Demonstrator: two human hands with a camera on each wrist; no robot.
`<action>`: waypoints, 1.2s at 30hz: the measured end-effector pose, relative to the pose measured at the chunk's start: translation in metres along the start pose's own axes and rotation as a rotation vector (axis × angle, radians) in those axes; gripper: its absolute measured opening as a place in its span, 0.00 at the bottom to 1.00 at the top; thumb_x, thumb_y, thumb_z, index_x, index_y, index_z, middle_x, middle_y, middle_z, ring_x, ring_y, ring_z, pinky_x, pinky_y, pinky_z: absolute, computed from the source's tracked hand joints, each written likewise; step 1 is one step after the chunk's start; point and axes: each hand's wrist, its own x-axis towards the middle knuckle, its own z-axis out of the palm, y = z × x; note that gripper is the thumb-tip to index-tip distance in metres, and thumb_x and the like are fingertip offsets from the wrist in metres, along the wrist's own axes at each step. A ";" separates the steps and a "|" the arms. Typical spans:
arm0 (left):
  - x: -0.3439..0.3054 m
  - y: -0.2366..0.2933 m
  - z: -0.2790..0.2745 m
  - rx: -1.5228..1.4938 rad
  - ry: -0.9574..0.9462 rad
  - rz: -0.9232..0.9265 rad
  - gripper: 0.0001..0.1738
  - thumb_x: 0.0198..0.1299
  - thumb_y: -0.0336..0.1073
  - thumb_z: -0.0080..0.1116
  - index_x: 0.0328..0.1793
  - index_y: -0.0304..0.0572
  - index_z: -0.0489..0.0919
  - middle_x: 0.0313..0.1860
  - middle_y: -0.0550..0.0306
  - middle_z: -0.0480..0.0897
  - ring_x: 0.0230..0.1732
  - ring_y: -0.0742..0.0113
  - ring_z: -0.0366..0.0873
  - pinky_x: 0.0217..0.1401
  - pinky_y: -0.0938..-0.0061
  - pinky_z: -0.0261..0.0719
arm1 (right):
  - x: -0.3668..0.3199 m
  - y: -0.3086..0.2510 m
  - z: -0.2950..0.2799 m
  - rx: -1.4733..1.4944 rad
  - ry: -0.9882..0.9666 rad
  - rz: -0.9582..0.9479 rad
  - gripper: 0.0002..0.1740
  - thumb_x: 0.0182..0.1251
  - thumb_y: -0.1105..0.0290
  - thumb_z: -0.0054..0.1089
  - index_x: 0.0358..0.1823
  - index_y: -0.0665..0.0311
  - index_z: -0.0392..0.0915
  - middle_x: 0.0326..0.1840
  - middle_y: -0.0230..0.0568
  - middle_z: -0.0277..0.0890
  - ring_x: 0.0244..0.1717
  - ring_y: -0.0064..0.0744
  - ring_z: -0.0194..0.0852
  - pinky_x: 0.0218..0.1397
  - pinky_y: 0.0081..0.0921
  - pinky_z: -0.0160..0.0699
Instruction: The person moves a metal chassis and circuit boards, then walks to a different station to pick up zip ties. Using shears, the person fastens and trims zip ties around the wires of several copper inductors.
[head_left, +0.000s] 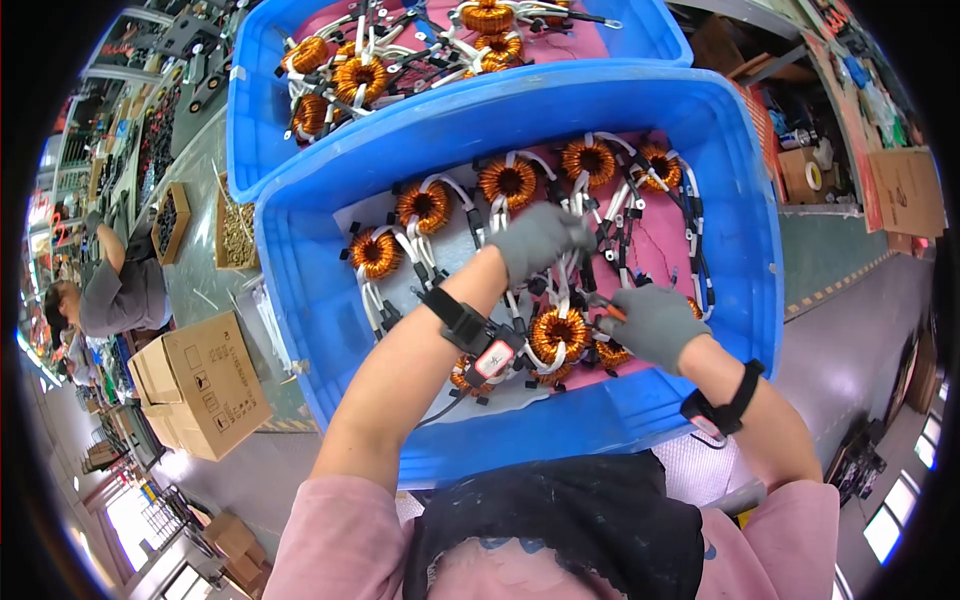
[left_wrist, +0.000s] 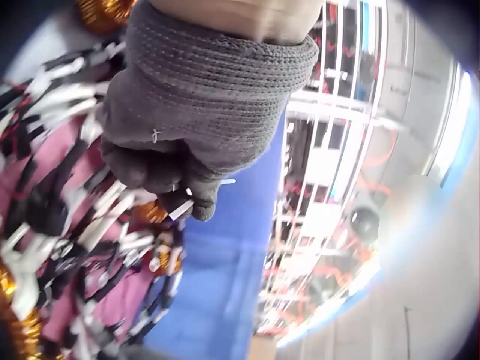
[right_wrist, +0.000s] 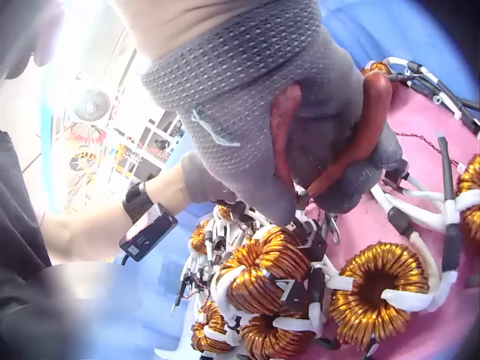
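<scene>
My gloved left hand (head_left: 540,240) is over the middle of the blue bin (head_left: 520,445), above white and black leads. Its fingers are curled, pinching a thin white strip (left_wrist: 180,209) whose ends show in the left wrist view. Gripped in my gloved right hand (head_left: 655,325) are red-handled pliers (right_wrist: 367,127), their handles spread apart and their tip mostly hidden. Just under the tool lies a copper-wound ring coil (right_wrist: 264,271) with white-sleeved leads. Another copper coil (right_wrist: 379,294) sits beside it on the pink sheet (right_wrist: 420,127).
Several more coils (head_left: 508,182) line the bin's far side, their leads tangled inward. A second blue bin (head_left: 255,150) with similar coils stands behind. At left are a cardboard box (head_left: 205,385), small trays of parts (head_left: 236,225) and a seated person (head_left: 120,290).
</scene>
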 end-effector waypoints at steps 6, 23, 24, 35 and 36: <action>-0.082 0.019 -0.087 -0.311 0.431 0.034 0.16 0.60 0.30 0.53 0.54 0.36 0.76 0.42 0.57 0.79 0.38 0.72 0.74 0.41 0.77 0.72 | -0.020 -0.014 -0.008 0.065 0.140 -0.093 0.20 0.61 0.49 0.57 0.43 0.57 0.77 0.35 0.43 0.79 0.40 0.44 0.79 0.43 0.40 0.74; -0.110 -0.062 -0.012 0.220 0.292 -0.331 0.15 0.54 0.42 0.58 0.41 0.41 0.84 0.37 0.44 0.83 0.40 0.49 0.80 0.46 0.64 0.75 | 0.025 -0.123 0.020 -0.581 0.119 -0.238 0.12 0.58 0.66 0.55 0.42 0.58 0.81 0.41 0.39 0.76 0.44 0.37 0.75 0.45 0.35 0.63; -0.109 -0.065 -0.008 0.152 0.320 -0.335 0.15 0.53 0.42 0.59 0.42 0.41 0.84 0.36 0.44 0.83 0.40 0.49 0.80 0.46 0.63 0.75 | 0.026 -0.121 0.020 -0.579 0.129 -0.237 0.12 0.58 0.66 0.55 0.42 0.58 0.81 0.41 0.39 0.76 0.44 0.37 0.75 0.45 0.35 0.63; -0.139 -0.070 -0.003 -0.226 0.333 -0.284 0.10 0.56 0.33 0.59 0.38 0.34 0.84 0.32 0.54 0.83 0.34 0.69 0.78 0.43 0.72 0.75 | 0.036 -0.122 0.021 -0.592 0.095 -0.251 0.12 0.59 0.67 0.53 0.42 0.59 0.81 0.40 0.39 0.75 0.44 0.36 0.74 0.45 0.34 0.63; -0.141 -0.072 -0.003 -0.228 0.332 -0.286 0.10 0.56 0.33 0.59 0.38 0.34 0.84 0.32 0.54 0.83 0.34 0.69 0.78 0.43 0.72 0.75 | 0.037 -0.121 0.022 -0.589 0.135 -0.272 0.12 0.60 0.68 0.53 0.42 0.59 0.81 0.41 0.39 0.75 0.44 0.36 0.74 0.45 0.34 0.63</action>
